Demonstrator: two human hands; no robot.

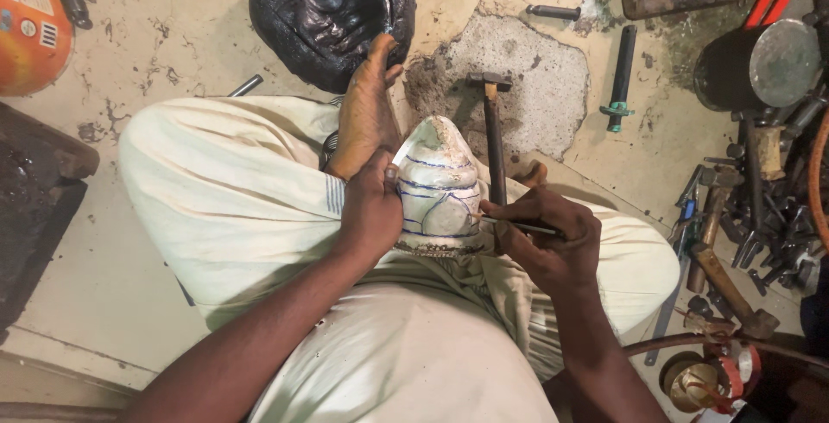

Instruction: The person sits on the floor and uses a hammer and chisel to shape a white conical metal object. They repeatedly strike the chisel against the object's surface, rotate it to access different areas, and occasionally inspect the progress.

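Head view: hands marking a pale dome-shaped metal shell (pixel 439 183), frame centre.
Left hand (pixel 371 211) grips shell's left edge; right hand (pixel 553 235) pinches pen (pixel 518 226), tip touching shell; hammer (pixel 492 134) just behind.

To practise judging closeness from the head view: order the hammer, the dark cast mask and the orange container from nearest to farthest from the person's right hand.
From the right hand, which holds a thin pen:
1. Hammer: just above the hand, standing beside the white blue-lined piece.
2. Dark cast mask: farther up, on the floor beyond the foot.
3. Orange container: farthest, top left corner.

White domed shell (pixel 439 186) with blue lines, upright on lap
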